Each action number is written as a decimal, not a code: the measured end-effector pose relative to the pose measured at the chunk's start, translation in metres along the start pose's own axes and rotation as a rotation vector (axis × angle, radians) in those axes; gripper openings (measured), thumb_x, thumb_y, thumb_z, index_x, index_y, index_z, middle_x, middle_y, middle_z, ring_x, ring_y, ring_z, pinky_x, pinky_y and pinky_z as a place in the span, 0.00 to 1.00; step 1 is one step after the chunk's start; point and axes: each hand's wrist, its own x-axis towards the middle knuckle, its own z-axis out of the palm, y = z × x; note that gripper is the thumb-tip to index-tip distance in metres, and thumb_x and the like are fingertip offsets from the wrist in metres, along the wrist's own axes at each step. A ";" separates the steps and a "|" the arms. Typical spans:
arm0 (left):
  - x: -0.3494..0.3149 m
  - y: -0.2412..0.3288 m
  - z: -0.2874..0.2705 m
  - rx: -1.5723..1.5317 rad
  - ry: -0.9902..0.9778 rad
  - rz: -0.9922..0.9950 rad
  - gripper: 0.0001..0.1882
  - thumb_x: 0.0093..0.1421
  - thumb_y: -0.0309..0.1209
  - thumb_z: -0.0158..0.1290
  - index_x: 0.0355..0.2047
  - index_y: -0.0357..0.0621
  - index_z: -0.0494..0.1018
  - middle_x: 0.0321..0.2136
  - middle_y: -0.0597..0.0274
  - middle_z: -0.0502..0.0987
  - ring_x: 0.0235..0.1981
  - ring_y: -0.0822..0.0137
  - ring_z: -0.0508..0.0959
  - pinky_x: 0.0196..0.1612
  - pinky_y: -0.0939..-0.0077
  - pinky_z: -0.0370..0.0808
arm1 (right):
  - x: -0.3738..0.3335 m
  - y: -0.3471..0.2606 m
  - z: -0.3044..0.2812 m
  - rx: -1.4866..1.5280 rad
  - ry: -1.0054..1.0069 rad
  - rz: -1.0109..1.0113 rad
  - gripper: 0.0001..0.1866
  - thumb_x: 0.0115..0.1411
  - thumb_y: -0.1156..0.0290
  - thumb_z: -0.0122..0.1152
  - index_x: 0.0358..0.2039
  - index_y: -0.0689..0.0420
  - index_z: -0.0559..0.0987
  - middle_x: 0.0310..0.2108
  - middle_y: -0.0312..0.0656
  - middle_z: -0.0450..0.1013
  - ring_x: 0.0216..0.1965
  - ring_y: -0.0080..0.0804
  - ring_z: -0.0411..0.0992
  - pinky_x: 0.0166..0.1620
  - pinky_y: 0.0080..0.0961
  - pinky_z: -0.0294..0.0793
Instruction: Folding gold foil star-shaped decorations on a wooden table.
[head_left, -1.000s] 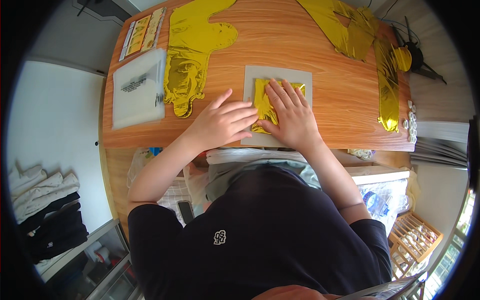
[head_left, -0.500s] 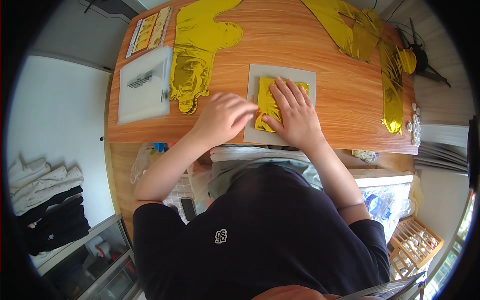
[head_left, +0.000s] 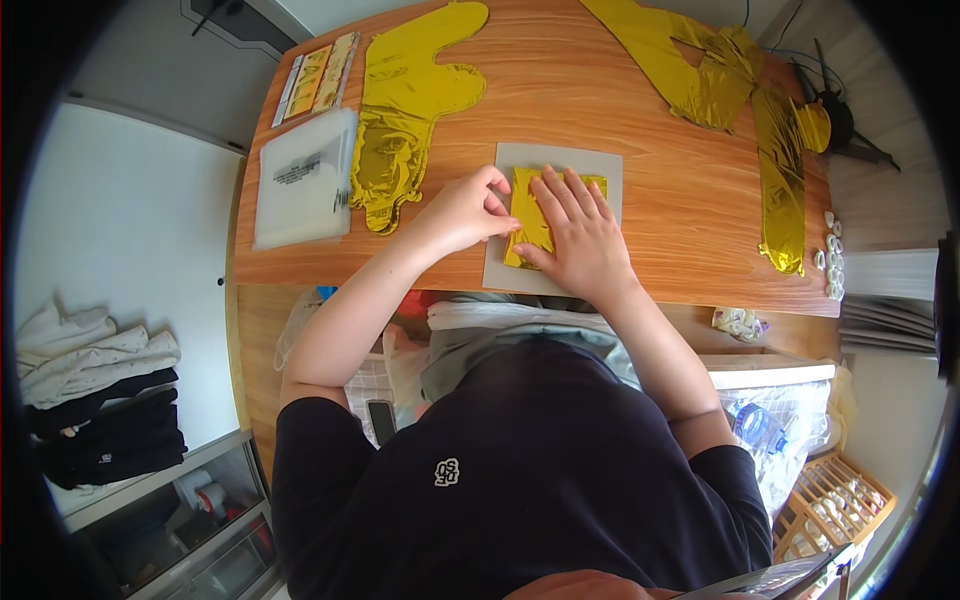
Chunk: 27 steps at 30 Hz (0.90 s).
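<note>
A folded packet of shiny gold foil balloon (head_left: 531, 207) lies on a grey board (head_left: 560, 155) near the front of the table. My right hand (head_left: 585, 235) rests flat on top of the packet, its fingers stretched toward the far edge and the thumb out to the left. At the packet's left edge, the fingers of my left hand (head_left: 465, 212) are bent, with thumb and fingertips pinched on the foil rim. What exactly lies between those fingertips is too small to make out.
Flat gold foil balloons (head_left: 400, 130) lie to the left, and more gold foil (head_left: 710, 75) at the far right. A stack of clear plastic bags (head_left: 300, 190) and a printed card (head_left: 318, 80) are leftmost. Small white rolls (head_left: 834, 262) line the right edge, near a black stand (head_left: 842, 120).
My left hand has moved slightly right, its fingertips now at the foil's left edge. My right hand stays flat on the packet. The whole view has shifted a little.
</note>
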 end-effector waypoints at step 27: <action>-0.012 -0.016 -0.014 0.818 0.028 0.506 0.52 0.49 0.54 0.72 0.73 0.62 0.64 0.75 0.72 0.61 0.77 0.54 0.55 0.76 0.27 0.34 | 0.000 -0.005 -0.010 -0.100 -0.109 0.060 0.61 0.50 0.21 0.63 0.75 0.48 0.64 0.77 0.40 0.56 0.79 0.45 0.51 0.75 0.68 0.46</action>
